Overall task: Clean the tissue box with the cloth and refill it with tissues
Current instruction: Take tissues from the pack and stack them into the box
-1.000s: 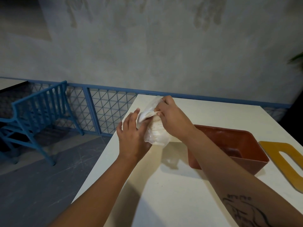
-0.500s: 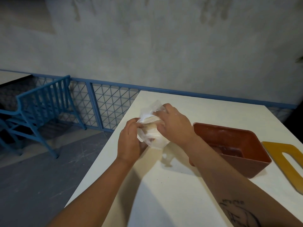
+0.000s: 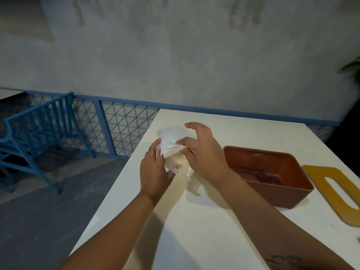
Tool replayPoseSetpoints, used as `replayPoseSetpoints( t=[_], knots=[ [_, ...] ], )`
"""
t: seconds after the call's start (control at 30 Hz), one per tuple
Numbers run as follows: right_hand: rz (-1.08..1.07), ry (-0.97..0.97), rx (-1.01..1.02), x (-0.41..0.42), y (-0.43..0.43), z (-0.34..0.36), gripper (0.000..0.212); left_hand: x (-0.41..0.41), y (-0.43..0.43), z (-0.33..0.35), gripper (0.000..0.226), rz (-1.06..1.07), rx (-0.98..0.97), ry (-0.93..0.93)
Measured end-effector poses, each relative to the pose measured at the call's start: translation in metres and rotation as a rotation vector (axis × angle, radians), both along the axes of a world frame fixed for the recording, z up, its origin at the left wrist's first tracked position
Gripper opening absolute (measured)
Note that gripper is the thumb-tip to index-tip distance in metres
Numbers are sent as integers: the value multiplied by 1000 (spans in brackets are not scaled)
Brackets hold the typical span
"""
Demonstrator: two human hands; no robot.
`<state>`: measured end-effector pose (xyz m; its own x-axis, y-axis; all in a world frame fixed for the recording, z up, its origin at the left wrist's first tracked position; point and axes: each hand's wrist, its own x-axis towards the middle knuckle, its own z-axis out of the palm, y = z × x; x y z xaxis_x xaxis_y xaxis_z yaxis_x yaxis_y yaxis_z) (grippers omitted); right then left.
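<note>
A pack of white tissues in clear plastic wrap point(image 3: 176, 152) is held above the white table point(image 3: 204, 230). My left hand point(image 3: 155, 168) grips the pack from the left and below. My right hand point(image 3: 202, 151) pinches the wrap at the pack's top with thumb and a finger, its other fingers spread. The reddish-brown tissue box point(image 3: 272, 178) stands open and without tissues to the right of my hands. Its yellow-brown lid point(image 3: 337, 193) with a long slot lies flat beside it at the right.
The table's left edge point(image 3: 116, 182) drops to a grey floor. A blue chair point(image 3: 37, 133) and a blue mesh railing point(image 3: 120, 125) stand to the left and behind. A grey wall rises beyond the table.
The hands have stayed at the pack above the table. My right hand's fingers have spread out from the wrap, and loose wrap now stands up at the pack's top.
</note>
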<state>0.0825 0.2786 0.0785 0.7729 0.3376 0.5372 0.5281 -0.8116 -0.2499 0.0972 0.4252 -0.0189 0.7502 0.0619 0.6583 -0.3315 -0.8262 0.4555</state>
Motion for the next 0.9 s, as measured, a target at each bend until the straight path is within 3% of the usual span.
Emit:
replayPoseSetpoints(
  t=[0.17,0.37,0.53,0.7,0.8,0.9],
  knots=[
    [56,-293,-52,-21,-6,-15,20,-7,-7,-1,60,28,-35,31],
    [204,-348,13,-44,-30,-18,23,-21,-20,-5,59,119,-5,130],
    [277,-369,60,-63,-54,-10,26,-39,-38,-5,55,168,-109,229],
    [289,-415,134,-77,-84,-9,29,-50,-47,-11,84,217,105,465],
    [305,-450,223,-85,-104,-9,35,-60,-61,-8,89,243,55,604],
    [294,-414,300,-89,-119,-15,23,-74,-73,-2,93,275,-38,638]
  ],
)
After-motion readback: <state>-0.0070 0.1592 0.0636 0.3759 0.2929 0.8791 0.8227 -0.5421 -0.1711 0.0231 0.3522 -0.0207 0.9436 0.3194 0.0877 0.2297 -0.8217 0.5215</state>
